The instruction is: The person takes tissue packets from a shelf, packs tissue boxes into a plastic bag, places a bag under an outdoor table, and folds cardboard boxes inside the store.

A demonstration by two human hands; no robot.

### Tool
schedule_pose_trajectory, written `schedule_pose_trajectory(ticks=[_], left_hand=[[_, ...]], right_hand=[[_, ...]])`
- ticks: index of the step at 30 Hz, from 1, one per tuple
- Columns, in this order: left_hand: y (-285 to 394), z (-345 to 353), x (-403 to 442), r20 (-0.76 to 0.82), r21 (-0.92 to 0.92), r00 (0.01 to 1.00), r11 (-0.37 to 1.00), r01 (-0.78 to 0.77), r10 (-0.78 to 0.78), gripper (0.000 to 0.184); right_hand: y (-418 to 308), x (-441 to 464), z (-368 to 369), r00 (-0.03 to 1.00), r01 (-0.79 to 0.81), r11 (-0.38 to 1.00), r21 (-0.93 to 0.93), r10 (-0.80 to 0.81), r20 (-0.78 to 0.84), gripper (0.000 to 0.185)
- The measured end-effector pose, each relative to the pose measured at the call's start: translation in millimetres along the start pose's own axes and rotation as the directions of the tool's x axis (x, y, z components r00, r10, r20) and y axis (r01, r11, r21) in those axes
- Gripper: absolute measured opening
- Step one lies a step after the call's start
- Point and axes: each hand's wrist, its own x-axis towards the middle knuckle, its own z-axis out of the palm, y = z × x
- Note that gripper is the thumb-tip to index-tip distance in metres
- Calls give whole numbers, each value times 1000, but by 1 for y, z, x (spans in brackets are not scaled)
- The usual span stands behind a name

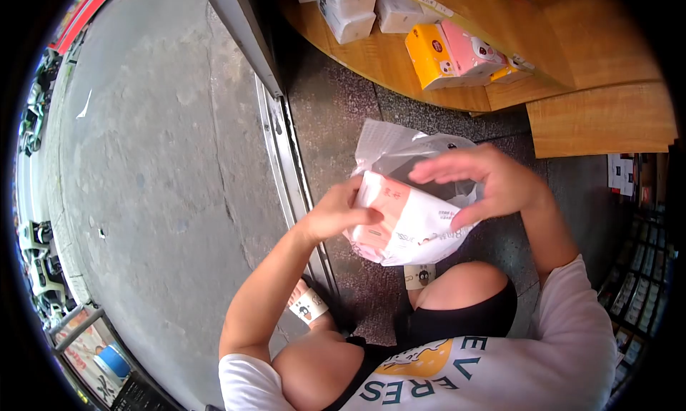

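Observation:
A pink and white tissue pack is held in front of my knees, tilted, its printed side towards me. My left hand grips its left end, with the thumb across the front and the fingers behind. Over the right end is my right hand, fingers stretched out and apart from the pack; its thumb is close to the pack's corner, and I cannot tell whether they touch. Behind the pack spreads a thin clear plastic bag, its mouth gaping. More pink packaging shows under the pack's lower left edge.
A wooden shelf at the top holds white tissue packs and yellow and pink boxes. The metal door track runs along my left, with grey pavement beyond. Packed shelves stand at far right.

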Motion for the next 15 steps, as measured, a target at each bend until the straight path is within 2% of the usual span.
schedule_pose_trajectory(ticks=[1, 2, 3, 4, 5, 6, 7, 9, 10, 12, 13, 15], left_hand=[[5, -2, -4, 52, -171, 997, 984, -45, 54, 65], [5, -2, -7, 45, -319, 997, 947, -44, 62, 65], [6, -3, -8, 38, -457, 997, 888, -47, 72, 64], [1, -6, -7, 64, -562, 995, 827, -23, 71, 66], [1, -5, -6, 63, -562, 995, 827, -24, 72, 66], [1, -2, -4, -17, -613, 997, 787, -74, 81, 66], [-1, 0, -4, -96, -659, 992, 742, -123, 79, 65], [-6, 0, -4, -107, -602, 993, 792, -98, 42, 65], [-3, 3, -4, -133, -586, 990, 802, -112, 42, 64], [0, 6, -3, -176, -555, 984, 822, -124, 30, 64], [1, 7, -3, -174, -555, 984, 822, -125, 32, 64], [2, 8, -2, -160, -514, 984, 844, -154, 82, 65]], right_hand=[[1, -4, -5, 992, -49, 985, 165, 67, -105, 77], [8, -5, -10, 987, -91, 992, 88, 102, -124, 84], [20, -7, -8, 987, -88, 992, 87, 99, -127, 84], [39, -8, -3, 985, -139, 967, 213, 158, -73, 89], [56, -8, 2, 978, -194, 922, 335, 209, -9, 93], [68, -10, 10, 984, -173, 906, 387, 172, 36, 99], [74, -5, 20, 993, -108, 843, 527, 112, 25, 94], [74, 2, 33, 983, 81, 635, 768, 78, -168, 87], [74, 2, 32, 982, 82, 634, 769, 79, -170, 87], [71, 3, 27, 953, 12, 809, 588, 169, -253, 77], [66, 4, 23, 952, 12, 811, 585, 170, -254, 77], [55, 8, 17, 951, -129, 803, 582, 267, -157, 75]])
